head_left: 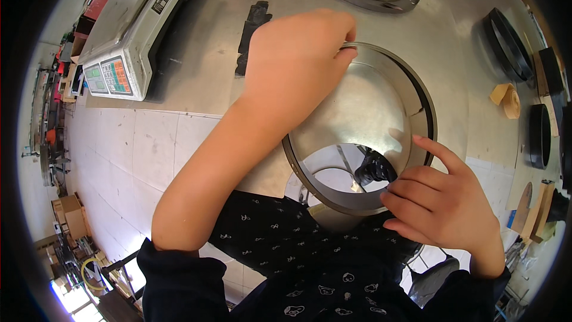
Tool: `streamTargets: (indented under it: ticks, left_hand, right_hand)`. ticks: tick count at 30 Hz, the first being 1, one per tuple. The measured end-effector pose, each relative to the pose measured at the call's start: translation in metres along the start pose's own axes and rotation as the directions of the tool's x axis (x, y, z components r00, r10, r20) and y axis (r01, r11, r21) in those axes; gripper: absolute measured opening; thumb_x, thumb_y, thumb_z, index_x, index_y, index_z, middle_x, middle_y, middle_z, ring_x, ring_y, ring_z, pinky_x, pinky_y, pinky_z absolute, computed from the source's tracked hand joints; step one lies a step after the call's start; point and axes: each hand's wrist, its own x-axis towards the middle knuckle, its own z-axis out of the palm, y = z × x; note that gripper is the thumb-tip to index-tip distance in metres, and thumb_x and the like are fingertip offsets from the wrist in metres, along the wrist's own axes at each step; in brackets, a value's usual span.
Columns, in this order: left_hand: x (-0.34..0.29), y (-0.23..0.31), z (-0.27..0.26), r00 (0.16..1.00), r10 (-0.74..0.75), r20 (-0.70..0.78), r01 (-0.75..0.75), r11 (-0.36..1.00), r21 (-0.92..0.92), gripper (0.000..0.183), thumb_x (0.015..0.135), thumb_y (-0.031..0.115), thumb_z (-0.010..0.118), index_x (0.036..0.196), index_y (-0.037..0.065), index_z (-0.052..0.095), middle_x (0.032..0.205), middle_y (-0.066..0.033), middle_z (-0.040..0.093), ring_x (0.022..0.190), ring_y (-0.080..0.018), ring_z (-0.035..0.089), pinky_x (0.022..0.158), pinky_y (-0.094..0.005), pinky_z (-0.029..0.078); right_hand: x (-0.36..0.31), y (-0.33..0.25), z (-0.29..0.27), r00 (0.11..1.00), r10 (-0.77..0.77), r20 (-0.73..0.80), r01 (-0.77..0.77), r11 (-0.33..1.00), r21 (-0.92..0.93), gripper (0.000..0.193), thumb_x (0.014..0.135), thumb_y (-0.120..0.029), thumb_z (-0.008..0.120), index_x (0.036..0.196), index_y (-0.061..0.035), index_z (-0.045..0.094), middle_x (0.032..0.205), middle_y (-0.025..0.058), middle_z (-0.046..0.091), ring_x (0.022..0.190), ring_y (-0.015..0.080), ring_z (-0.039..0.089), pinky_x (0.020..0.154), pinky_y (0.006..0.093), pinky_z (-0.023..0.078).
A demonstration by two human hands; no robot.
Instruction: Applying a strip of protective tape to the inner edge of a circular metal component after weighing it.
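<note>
A wide round metal ring (pixel 433 113) with a smooth inner wall overhangs the near edge of the metal tabletop, in front of my body. Along the right of its rim runs a dark band. My left hand (pixel 301 50) reaches across it, thumb and fingers pinched at the far rim. Whether a thin strip is also between those fingertips I cannot tell. My right hand (pixel 441 203) is at the near right of the ring, several fingers curled over the rim. One finger stretches out along the right wall, and the thumb sits lower, outside the rim.
Upper left stands a weighing scale (pixel 128 42) with a keypad. Beside my left hand lies a crumpled black strip (pixel 253 30). A flat dark ring (pixel 399 1) is at the back. To the right are a black ring (pixel 509 48), a tan tape roll (pixel 508 100) and another black ring (pixel 540 136).
</note>
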Motion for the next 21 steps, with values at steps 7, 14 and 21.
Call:
streamTargets:
  ticks: [7,14,21]
  left_hand:
    - [-0.007,0.001,-0.008,0.993,-0.106,0.048,0.107,0.994,-0.012,0.029,0.08,0.017,0.077,0.107,0.012,0.068,0.088,-0.0041,0.066,0.086,-0.0243,0.066,0.072,-0.0369,0.051]
    - [0.023,0.022,0.016,0.934,0.353,0.064,-0.351,0.936,-0.036,0.042,0.075,0.021,0.08,0.113,0.01,0.064,0.108,-0.0062,0.065,0.102,-0.0287,0.061,0.085,-0.0404,0.048]
    - [0.04,0.02,0.022,0.897,0.39,0.21,-0.388,0.92,-0.051,0.019,0.081,0.025,0.073,0.092,0.01,0.067,0.087,-0.0046,0.07,0.086,-0.0285,0.065,0.08,-0.0422,0.049]
  right_hand:
    - [-0.001,0.002,-0.001,1.0,0.011,-0.01,-0.011,1.0,0.011,0.027,0.073,-0.03,0.081,0.091,-0.0114,0.072,0.088,-0.0004,0.068,0.086,0.0162,0.067,0.11,0.0537,0.045]
    - [0.004,0.001,0.006,0.998,-0.014,-0.053,0.016,0.999,0.031,0.029,0.077,-0.032,0.079,0.096,-0.0113,0.072,0.091,0.0,0.069,0.09,0.0168,0.067,0.11,0.0527,0.045]
    - [0.002,-0.009,0.011,0.996,-0.043,-0.077,0.044,0.999,0.004,0.016,0.077,-0.02,0.074,0.086,-0.0098,0.065,0.073,-0.0003,0.055,0.078,0.0162,0.061,0.111,0.0469,0.046]
